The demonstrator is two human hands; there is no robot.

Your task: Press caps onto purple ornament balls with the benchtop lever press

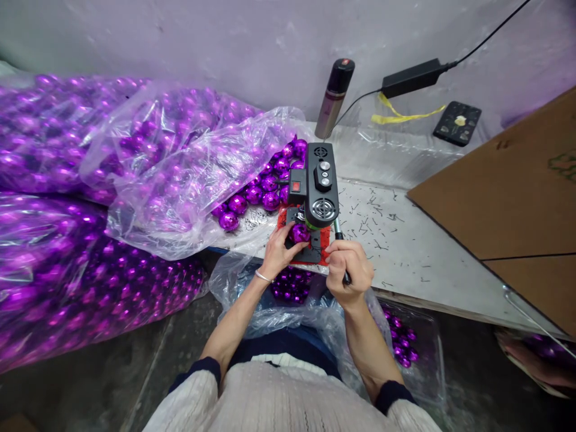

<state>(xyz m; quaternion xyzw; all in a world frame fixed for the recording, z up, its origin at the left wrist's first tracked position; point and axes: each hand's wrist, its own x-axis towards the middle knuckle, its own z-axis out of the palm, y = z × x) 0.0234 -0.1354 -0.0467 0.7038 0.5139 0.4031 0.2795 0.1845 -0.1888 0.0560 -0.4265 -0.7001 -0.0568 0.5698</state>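
My left hand point(278, 251) is closed on a shiny purple ball point(299, 233), thumb and fingers around its sides. The ball sits under the head of a small black bench drill press point(321, 183), above its dark base plate point(307, 256). My right hand point(350, 267) wraps round the black-ended lever handle point(339, 234) on the machine's right side. A red mat point(324, 243) lies beneath the base. Where the tool meets the ball is hidden by the machine head. Several more purple balls point(270, 201) are heaped just behind and left of the machine.
Large clear bags point(148, 168) of purple balls fill the left. A spray can point(335, 99), a power adapter point(411, 78) and a phone point(457, 123) are along the wall. Dark shavings litter the white table point(373, 258). A cardboard box point(508, 198) stands right; an open plastic bag point(252, 300) hangs below.
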